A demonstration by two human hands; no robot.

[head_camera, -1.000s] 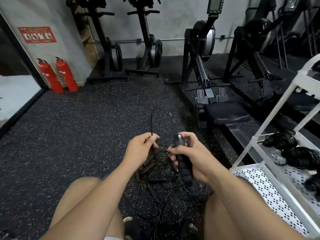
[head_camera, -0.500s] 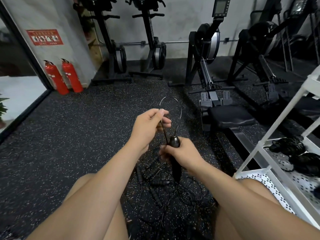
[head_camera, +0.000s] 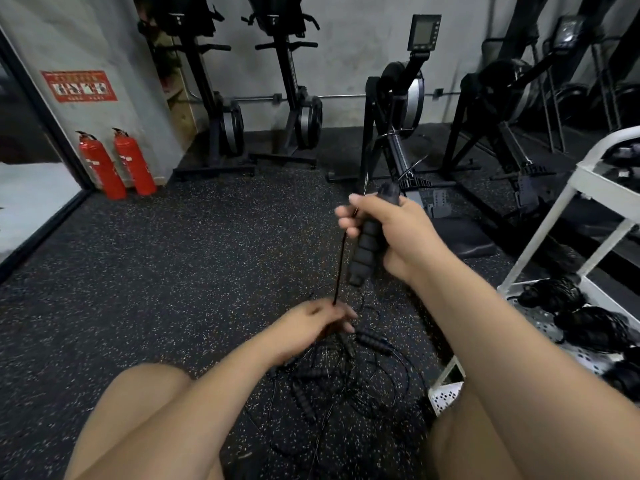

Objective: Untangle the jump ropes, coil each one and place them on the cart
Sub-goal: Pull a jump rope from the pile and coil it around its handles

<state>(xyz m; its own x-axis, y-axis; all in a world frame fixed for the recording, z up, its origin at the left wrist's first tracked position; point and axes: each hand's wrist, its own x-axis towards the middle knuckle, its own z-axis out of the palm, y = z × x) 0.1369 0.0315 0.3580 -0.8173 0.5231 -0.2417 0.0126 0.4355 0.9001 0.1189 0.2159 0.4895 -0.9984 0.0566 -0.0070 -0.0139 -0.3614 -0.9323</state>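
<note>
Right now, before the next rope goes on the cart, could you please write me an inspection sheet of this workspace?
Surface: speckled rubber floor, dark.
Job's things: tangled jump ropes on the floor between the knees; coiled ropes already on the white cart.
Clutter: nothing seen.
Grips: right hand holds a foam handle upright; left hand pinches a cord, stretched straight between the hands.
Cables: nothing seen besides rope cords.
Surroundings: rowing machines; two red fire extinguishers by the wall.
</note>
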